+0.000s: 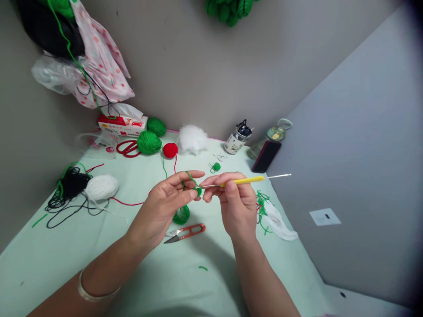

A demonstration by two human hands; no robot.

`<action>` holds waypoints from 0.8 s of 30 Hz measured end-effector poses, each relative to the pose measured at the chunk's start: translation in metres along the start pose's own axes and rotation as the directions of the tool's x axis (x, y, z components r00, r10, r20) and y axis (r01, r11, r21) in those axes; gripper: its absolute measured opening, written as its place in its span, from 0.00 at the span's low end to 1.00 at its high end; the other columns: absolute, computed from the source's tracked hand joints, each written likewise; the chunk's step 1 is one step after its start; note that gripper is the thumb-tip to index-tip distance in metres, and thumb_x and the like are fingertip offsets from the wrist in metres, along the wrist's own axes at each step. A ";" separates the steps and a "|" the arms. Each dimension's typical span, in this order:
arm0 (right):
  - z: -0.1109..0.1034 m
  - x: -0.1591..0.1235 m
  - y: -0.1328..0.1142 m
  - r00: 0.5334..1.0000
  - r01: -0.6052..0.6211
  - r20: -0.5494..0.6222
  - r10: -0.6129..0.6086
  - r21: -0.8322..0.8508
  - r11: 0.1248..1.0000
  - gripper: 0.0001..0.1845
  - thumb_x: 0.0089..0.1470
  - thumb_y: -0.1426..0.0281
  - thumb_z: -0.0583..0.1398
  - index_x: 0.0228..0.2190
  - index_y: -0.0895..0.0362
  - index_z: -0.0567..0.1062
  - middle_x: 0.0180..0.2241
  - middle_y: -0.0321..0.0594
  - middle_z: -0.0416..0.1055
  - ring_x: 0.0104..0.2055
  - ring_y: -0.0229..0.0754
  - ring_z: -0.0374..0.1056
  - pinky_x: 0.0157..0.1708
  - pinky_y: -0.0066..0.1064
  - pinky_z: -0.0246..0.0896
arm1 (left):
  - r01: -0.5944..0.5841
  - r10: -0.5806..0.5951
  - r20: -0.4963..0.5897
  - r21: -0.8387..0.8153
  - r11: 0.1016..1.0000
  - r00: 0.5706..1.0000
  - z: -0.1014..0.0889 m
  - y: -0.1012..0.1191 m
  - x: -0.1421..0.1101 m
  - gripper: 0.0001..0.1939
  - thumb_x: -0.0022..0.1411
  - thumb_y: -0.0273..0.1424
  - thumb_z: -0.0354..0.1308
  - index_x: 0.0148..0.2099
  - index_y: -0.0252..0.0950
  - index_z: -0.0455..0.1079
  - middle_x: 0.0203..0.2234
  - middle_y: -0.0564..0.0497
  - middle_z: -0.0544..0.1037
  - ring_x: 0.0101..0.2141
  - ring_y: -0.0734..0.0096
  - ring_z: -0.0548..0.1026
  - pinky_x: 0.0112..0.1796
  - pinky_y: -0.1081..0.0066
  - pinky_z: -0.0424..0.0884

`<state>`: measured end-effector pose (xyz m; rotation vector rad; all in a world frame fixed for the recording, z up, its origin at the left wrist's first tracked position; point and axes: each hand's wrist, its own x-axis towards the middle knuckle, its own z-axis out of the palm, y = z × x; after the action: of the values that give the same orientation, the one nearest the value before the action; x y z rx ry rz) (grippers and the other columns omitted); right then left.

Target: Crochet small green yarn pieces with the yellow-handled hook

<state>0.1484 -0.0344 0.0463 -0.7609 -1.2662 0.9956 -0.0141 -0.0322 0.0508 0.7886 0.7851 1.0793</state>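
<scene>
My right hand (239, 204) is closed around the yellow handle of a double-ended crochet hook (247, 180). One metal end points right, and the other reaches left into a small piece of green crochet work (197, 192). Thumb and fingers of my left hand (168, 196) pinch that piece, with green yarn running up over the forefinger. Below the hands, a small green yarn bundle (181, 215) lies on the table. Nearer to me are orange-handled thread snips (187, 232), their blades pointing left.
Green yarn balls (149, 142), a red ball (170, 150), red-handled scissors (128, 149) and white stuffing (192, 139) line the back. Black yarn (73, 182) and a white ball (102, 187) lie left. A phone (267, 156) leans on a bottle (259, 147); yarn scraps (262, 202) lie right.
</scene>
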 end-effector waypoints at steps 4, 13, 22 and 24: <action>-0.003 -0.001 -0.006 0.996 0.080 0.053 -0.076 -0.085 0.993 0.10 0.70 0.64 0.57 0.39 0.53 0.77 0.38 0.40 0.83 0.31 0.39 0.77 0.32 0.34 0.76 | -0.029 0.028 0.006 0.035 0.999 1.000 -0.001 -0.001 -0.002 0.16 0.59 0.33 0.71 0.51 0.43 0.82 0.35 0.51 0.76 0.40 0.65 0.74 0.47 0.64 0.68; -0.004 -0.012 -0.006 0.811 0.575 0.395 -0.432 -0.676 0.461 0.17 0.66 0.77 0.58 0.51 0.48 0.77 0.43 0.42 0.82 0.42 0.44 0.79 0.36 0.34 0.77 | -0.201 0.218 -0.112 0.148 0.968 0.970 0.006 -0.005 -0.004 0.21 0.58 0.29 0.72 0.54 0.45 0.80 0.30 0.56 0.74 0.34 0.73 0.72 0.37 0.74 0.70; 0.002 -0.012 -0.005 0.910 0.392 0.075 -0.408 -0.477 0.787 0.14 0.67 0.75 0.59 0.46 0.48 0.81 0.36 0.40 0.79 0.37 0.43 0.76 0.35 0.38 0.76 | 0.088 -0.086 0.021 -0.248 0.965 0.996 0.000 0.004 0.004 0.17 0.57 0.28 0.71 0.50 0.37 0.83 0.30 0.54 0.76 0.31 0.75 0.73 0.39 0.74 0.74; 0.004 -0.010 -0.009 0.950 0.287 -0.029 -0.311 -0.315 0.905 0.11 0.68 0.71 0.59 0.41 0.49 0.82 0.34 0.39 0.78 0.32 0.41 0.74 0.31 0.36 0.74 | 0.043 -0.041 0.016 -0.207 0.977 0.999 0.000 0.006 0.003 0.16 0.56 0.28 0.71 0.49 0.38 0.83 0.31 0.54 0.75 0.31 0.75 0.73 0.40 0.73 0.75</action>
<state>0.1462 -0.0470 0.0507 -0.8042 -1.4370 0.5188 -0.0159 -0.0280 0.0557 0.5985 0.6642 1.0982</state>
